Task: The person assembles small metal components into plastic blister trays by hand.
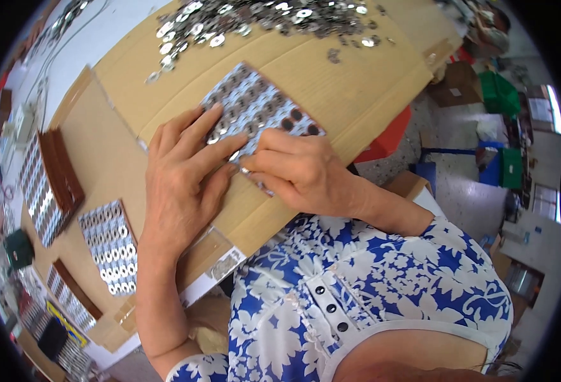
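A flat board (245, 86) lies tilted on the cardboard, covered with rows of small shiny metal pieces on a pale blue and white patterned face. Several round dark spots (292, 120) show near its right corner. My left hand (188, 165) rests over the board's left edge, fingers stretched and spread, its thumb and index fingertip close to my right fingertips. Over the lower edge, my right hand (299, 167) is closed in a pinch. Whatever lies between those fingertips is too small and hidden to name.
Loose shiny metal pieces (255, 22) are heaped at the far side of the cardboard sheet (350, 83). To the left are a stack of similar boards (42, 184), a single board (110, 245) and a smaller stack (70, 296). A red stool-like object (387, 137) is beyond the right edge.
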A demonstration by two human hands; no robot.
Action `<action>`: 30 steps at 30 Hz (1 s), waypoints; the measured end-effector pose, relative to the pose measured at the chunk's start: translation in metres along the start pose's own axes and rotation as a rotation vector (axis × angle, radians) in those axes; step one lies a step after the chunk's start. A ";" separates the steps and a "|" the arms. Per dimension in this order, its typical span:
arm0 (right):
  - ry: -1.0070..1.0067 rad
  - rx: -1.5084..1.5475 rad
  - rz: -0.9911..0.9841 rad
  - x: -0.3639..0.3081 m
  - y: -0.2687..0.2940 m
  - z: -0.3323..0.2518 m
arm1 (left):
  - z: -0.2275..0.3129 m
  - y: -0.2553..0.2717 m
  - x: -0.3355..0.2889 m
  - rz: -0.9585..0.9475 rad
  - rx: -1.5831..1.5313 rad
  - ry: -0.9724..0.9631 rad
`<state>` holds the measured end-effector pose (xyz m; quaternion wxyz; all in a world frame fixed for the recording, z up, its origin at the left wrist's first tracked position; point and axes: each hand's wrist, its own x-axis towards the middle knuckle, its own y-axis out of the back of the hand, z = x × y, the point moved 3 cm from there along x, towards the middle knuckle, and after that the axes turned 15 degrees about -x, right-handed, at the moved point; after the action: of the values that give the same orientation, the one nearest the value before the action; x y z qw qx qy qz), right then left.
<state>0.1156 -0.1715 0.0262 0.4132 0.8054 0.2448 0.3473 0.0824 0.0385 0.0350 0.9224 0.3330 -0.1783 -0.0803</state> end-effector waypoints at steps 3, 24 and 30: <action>-0.092 0.090 0.059 0.003 0.015 0.027 | 0.003 -0.002 0.002 -0.004 -0.029 0.005; -0.271 -0.168 0.020 -0.003 0.061 0.121 | -0.001 -0.005 -0.001 0.022 -0.041 -0.004; -0.097 -0.199 0.179 0.001 0.054 0.121 | -0.002 -0.006 0.000 0.028 -0.037 -0.018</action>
<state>0.2141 -0.2598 0.0216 0.4698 0.7950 0.1160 0.3658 0.0830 0.0357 0.0297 0.9279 0.3124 -0.1897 -0.0734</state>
